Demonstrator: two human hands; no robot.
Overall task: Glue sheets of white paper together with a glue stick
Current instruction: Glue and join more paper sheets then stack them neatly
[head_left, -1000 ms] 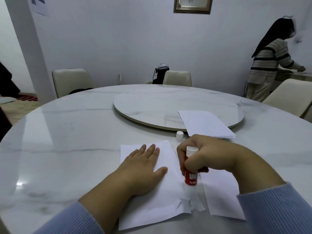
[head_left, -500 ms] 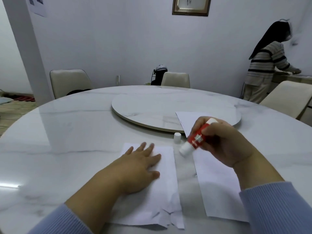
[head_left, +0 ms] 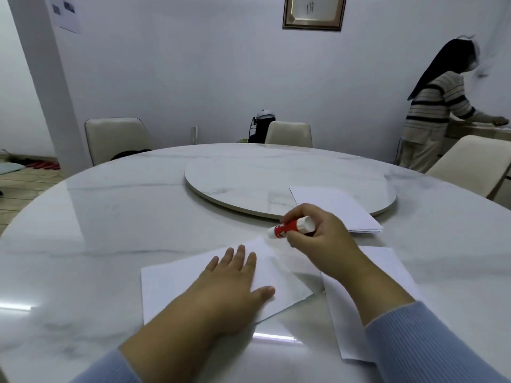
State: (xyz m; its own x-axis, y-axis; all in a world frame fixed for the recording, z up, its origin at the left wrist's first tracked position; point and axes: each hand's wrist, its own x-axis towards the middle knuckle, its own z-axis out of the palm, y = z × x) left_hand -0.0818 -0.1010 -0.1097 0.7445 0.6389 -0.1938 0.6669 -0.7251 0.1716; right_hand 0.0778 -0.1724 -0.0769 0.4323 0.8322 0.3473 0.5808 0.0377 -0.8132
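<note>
A white sheet of paper (head_left: 171,283) lies turned at an angle on the marble table, and my left hand (head_left: 232,283) presses flat on it with straight fingers. My right hand (head_left: 320,244) grips a red glue stick (head_left: 290,228) lying nearly level, its uncapped white tip pointing left just above the sheet's far corner. A second white sheet (head_left: 387,272) lies under my right forearm. A small stack of white sheets (head_left: 337,205) rests on the turntable's near edge. The cap is hidden.
A round marble turntable (head_left: 249,175) sits in the middle of the round table (head_left: 110,217). Cream chairs (head_left: 116,139) stand around it. A person in a striped top (head_left: 431,120) stands at a counter at the far right.
My left hand has rotated the sheet anticlockwise and slid it left. My right hand lifted the glue stick off the paper and tilted it to lie nearly level, tip left.
</note>
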